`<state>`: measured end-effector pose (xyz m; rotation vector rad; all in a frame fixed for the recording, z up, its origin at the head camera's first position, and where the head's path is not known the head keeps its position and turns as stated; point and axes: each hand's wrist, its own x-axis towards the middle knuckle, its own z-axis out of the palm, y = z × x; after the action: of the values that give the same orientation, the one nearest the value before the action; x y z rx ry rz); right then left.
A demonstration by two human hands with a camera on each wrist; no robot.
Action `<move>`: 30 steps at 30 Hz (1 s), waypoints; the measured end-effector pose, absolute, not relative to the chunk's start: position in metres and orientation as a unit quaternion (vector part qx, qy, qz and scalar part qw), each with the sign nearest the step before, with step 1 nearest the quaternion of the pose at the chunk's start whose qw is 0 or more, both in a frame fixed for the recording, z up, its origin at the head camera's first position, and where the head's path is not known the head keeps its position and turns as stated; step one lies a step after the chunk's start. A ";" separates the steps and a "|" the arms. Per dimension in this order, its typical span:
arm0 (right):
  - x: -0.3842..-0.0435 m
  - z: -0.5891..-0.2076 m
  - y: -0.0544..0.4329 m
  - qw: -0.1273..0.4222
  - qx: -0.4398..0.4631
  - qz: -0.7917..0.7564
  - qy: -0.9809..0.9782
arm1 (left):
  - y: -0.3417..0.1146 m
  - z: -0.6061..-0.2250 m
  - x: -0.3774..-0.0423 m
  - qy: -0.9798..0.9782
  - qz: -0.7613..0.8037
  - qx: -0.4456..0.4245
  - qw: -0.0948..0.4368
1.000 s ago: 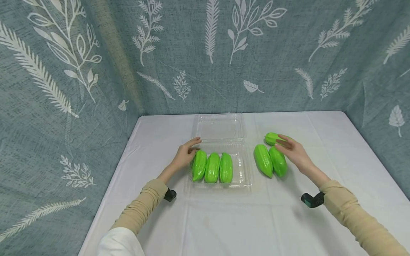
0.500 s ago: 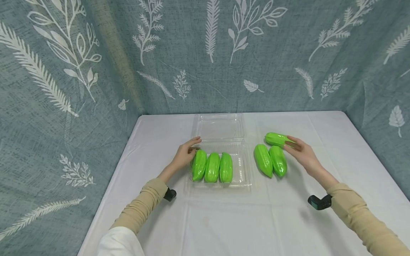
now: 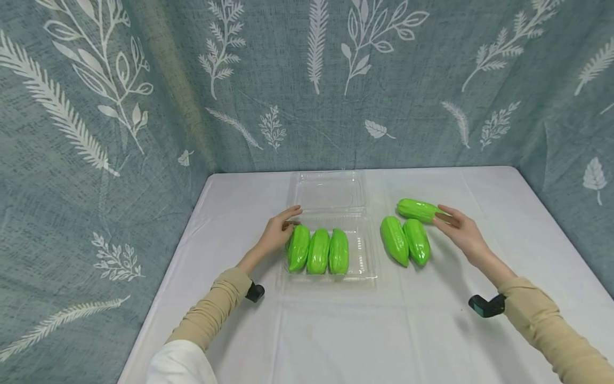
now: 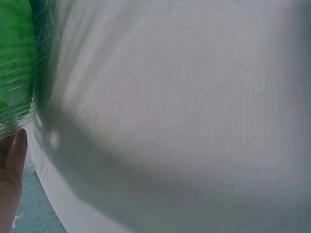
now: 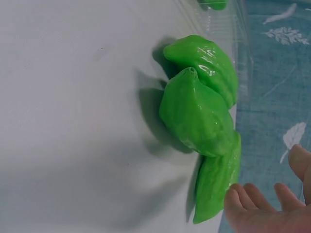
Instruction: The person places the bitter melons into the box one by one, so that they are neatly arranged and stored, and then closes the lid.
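Note:
A clear plastic clamshell container (image 3: 362, 256) lies with its lid (image 3: 328, 192) folded back. Inside stand three glossy green ridged fruits (image 3: 318, 252), side by side in its left and middle part. My left hand (image 3: 275, 232) rests at the container's back left edge; in the left wrist view its thumb (image 4: 17, 153) touches the outer wall. My right hand (image 3: 462, 234) is beside the right end of a similar green fruit (image 3: 416, 209), fingers loosely curved and thumb apart, gripping nothing. Two more green fruits (image 3: 394, 241) lie together in front of that one.
A white cloth (image 3: 345, 330) covers the table. Grey-green patterned curtains (image 3: 297, 122) hang behind it and at both sides. Each wrist wears a small black camera, like the right one (image 3: 486, 305).
My right hand has drawn back to the right, off the far green fruit, more of which now shows. My left hand and the container have stayed in place.

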<state>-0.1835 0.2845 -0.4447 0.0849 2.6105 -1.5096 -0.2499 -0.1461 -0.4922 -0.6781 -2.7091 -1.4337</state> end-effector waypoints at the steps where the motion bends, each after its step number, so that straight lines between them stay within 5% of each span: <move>1: -0.183 -0.445 0.285 0.063 0.028 -0.500 0.863 | -0.146 -0.492 -0.250 -0.864 -0.457 -0.214 -0.001; 30: -0.182 -0.469 0.271 0.103 0.025 -0.503 0.857 | -0.147 -0.498 -0.255 -0.867 -0.453 -0.208 0.000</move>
<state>-0.1824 0.2714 -0.4694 0.0749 2.5303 -1.4858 -0.2548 -0.1467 -0.4976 -0.6529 -2.7246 -1.4230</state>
